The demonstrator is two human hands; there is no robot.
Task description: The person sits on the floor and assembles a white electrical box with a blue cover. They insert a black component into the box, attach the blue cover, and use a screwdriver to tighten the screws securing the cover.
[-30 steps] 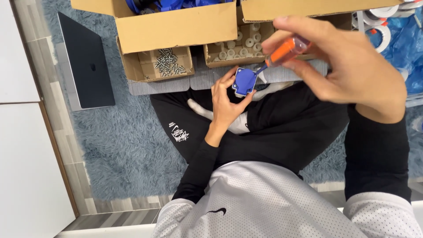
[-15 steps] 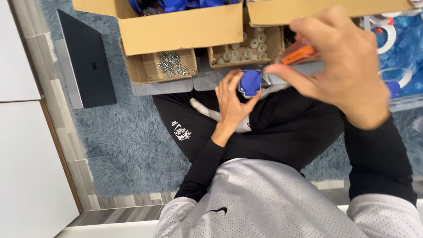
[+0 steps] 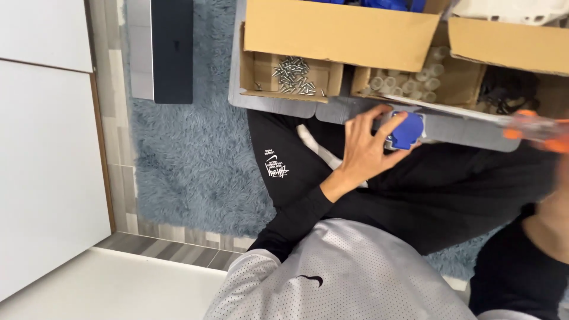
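Head view looks down on a person sitting on a blue shaggy rug (image 3: 189, 160), legs in black trousers (image 3: 415, 201), torso in a grey mesh shirt (image 3: 344, 272) over black sleeves.

Left hand (image 3: 364, 148) is raised over the lap, fingers curled around a small blue part (image 3: 406, 130) with a pale grey piece at its edge; the thumb sits under it and the fingertips press its near side. It hovers just in front of a flat grey tray (image 3: 278, 106) that carries the boxes.

Right hand (image 3: 560, 195) is at the right border, blurred and mostly cut off. An orange-handled screwdriver (image 3: 533, 127) lies across the picture above it, its long shaft pointing left toward the blue part and its tip ending close to that part. Whether the right hand grips the handle cannot be told, since the blur hides the fingers.

Behind the tray, a small open carton (image 3: 255, 71) holds a heap of silver screws (image 3: 293, 74). Next to it, another carton (image 3: 453, 89) holds pale plastic cylinders (image 3: 409, 83). Larger cardboard boxes (image 3: 338, 29) stand above them, with more blue pieces showing at the top edge. A dark flat panel (image 3: 172, 50) lies on the rug at left, beside a white cabinet (image 3: 47, 148).
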